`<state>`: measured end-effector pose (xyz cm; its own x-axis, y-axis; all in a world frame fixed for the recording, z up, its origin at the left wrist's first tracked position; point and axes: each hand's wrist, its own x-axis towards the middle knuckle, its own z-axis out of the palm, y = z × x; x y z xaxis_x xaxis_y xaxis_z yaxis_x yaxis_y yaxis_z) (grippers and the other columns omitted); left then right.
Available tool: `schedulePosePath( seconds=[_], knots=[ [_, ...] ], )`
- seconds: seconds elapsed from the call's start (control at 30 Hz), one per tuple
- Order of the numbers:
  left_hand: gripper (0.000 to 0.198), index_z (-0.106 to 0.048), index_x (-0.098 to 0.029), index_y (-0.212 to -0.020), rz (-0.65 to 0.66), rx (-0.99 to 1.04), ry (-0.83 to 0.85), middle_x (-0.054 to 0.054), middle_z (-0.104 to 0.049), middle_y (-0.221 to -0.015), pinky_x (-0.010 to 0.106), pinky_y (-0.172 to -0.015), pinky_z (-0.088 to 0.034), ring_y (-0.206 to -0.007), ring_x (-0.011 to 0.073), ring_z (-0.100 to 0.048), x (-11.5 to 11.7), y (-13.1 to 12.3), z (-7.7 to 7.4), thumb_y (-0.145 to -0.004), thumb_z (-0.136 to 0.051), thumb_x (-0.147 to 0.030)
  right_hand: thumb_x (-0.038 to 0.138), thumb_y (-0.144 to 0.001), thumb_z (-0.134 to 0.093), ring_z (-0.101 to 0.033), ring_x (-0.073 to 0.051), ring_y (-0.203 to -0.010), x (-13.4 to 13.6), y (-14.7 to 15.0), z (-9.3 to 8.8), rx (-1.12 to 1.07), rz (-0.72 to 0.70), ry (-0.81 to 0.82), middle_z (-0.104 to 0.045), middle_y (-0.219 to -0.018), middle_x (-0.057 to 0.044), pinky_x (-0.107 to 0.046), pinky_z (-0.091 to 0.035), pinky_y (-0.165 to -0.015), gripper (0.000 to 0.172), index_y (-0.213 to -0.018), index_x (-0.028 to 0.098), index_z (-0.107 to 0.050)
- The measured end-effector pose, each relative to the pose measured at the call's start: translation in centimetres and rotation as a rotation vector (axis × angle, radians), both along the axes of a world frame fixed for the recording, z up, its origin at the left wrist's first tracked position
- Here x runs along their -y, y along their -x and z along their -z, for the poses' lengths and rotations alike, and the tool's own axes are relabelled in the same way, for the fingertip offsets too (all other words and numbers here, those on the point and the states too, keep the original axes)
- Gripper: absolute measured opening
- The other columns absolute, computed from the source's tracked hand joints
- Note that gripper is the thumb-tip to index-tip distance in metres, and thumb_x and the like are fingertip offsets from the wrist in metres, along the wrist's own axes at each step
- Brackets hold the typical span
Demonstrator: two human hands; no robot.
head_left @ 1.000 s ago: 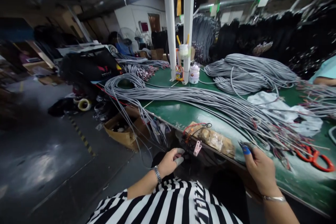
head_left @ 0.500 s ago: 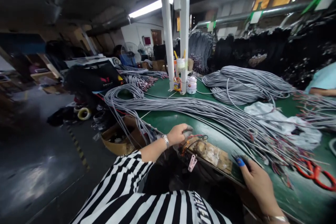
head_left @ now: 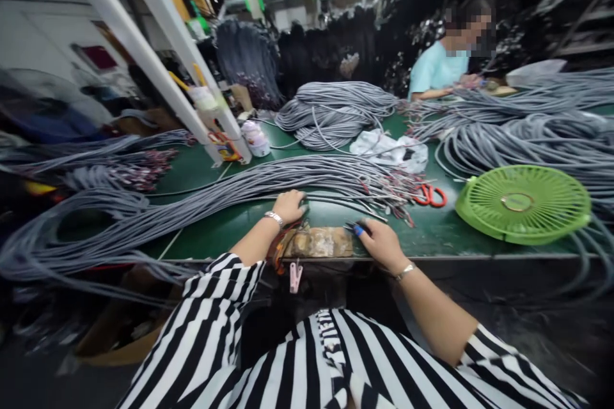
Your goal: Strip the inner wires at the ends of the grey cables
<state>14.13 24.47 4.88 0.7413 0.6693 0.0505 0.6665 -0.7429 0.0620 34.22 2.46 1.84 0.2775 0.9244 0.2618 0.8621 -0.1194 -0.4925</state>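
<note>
My left hand [head_left: 289, 207] is at the near edge of a long bundle of grey cables [head_left: 240, 186], its dark-tipped fingers bent and slightly apart, with no held thing visible. A worn wooden block [head_left: 319, 242] lies at the bench's front edge, with orange and dark wires [head_left: 281, 246] at its left end and a pink clothes peg [head_left: 295, 277] hanging below. By the block's right end, my right hand [head_left: 381, 243], blue tape on its thumb, is closed on dark, thin-tipped tweezers [head_left: 349, 227]. Stripped cable ends [head_left: 391, 188] fan out beyond.
Red-handled scissors [head_left: 432, 195] lie by the cable ends. A green fan guard [head_left: 522, 204] stands on the right. Behind are a coiled cable heap [head_left: 330, 114], a white plastic bag [head_left: 388, 150], white posts [head_left: 187, 57] and a jar [head_left: 255, 138]. A co-worker [head_left: 439, 67] sits across the bench.
The view has swung right, bringing the co-worker and green fan guard into sight. My left hand has moved from above the block to the cable bundle. The tweezers stay in my right hand.
</note>
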Motion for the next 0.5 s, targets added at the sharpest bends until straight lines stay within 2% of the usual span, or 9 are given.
schedulePosePath(
  seconds=[0.13,0.23,0.3,0.33,0.4,0.5],
  knots=[
    [0.034,-0.061,-0.016,-0.1,0.075,-0.07,0.022,0.008,-0.063,-0.088,0.033,-0.083,-0.04,-0.088,0.0229,-0.058,0.2,-1.0,-0.4,-0.08,-0.054,-0.043,0.039,-0.089,-0.044,-0.058,-0.018,-0.078,0.1,0.1,-0.4,-0.014,0.02,0.01,-0.067,-0.084,-0.005,-0.027,-0.035,-0.066,0.027,-0.09,0.02,-0.063],
    [0.024,-0.061,-0.016,-0.092,0.1,-0.082,0.008,0.009,-0.061,-0.091,0.03,-0.079,-0.041,-0.084,0.0206,-0.058,1.0,-1.3,-1.2,-0.084,-0.049,-0.036,0.037,-0.09,-0.044,-0.058,-0.017,-0.078,0.2,0.1,-0.6,-0.02,0.004,0.016,-0.067,-0.086,-0.005,-0.026,-0.034,-0.065,0.025,-0.092,0.021,-0.063],
    [0.024,-0.06,-0.015,-0.093,0.076,-0.025,-0.032,0.011,-0.06,-0.096,0.031,-0.08,-0.041,-0.087,0.0206,-0.057,1.7,-1.0,-2.2,-0.087,-0.042,-0.03,0.037,-0.089,-0.044,-0.057,-0.017,-0.078,0.3,0.1,-0.6,-0.022,0.002,0.014,-0.067,-0.087,-0.004,-0.026,-0.033,-0.065,0.024,-0.092,0.022,-0.062],
    [0.025,-0.059,-0.014,-0.094,0.053,0.041,-0.056,0.011,-0.06,-0.097,0.031,-0.08,-0.041,-0.088,0.0206,-0.057,2.2,-0.6,-2.8,-0.089,-0.039,-0.029,0.037,-0.089,-0.045,-0.057,-0.017,-0.077,0.3,0.1,-0.6,-0.024,0.006,0.013,-0.066,-0.086,-0.005,-0.026,-0.034,-0.065,0.023,-0.09,0.021,-0.062],
    [0.028,-0.059,-0.014,-0.096,-0.014,0.307,-0.086,0.01,-0.061,-0.093,0.03,-0.079,-0.042,-0.086,0.0194,-0.056,3.4,0.7,-4.2,-0.09,-0.038,-0.031,0.036,-0.089,-0.045,-0.056,-0.017,-0.077,0.3,0.0,-0.5,-0.026,0.025,0.01,-0.065,-0.086,-0.005,-0.027,-0.034,-0.066,0.023,-0.088,0.021,-0.061],
    [0.032,-0.06,-0.015,-0.101,-0.109,0.674,0.041,0.002,-0.059,-0.073,0.025,-0.063,-0.042,-0.063,0.0134,-0.052,6.5,4.0,-5.9,-0.088,-0.045,-0.04,0.034,-0.087,-0.045,-0.055,-0.019,-0.079,0.2,0.0,-0.2,-0.03,0.049,-0.015,-0.063,-0.087,-0.007,-0.028,-0.037,-0.069,0.022,-0.09,0.019,-0.061]
  ],
)
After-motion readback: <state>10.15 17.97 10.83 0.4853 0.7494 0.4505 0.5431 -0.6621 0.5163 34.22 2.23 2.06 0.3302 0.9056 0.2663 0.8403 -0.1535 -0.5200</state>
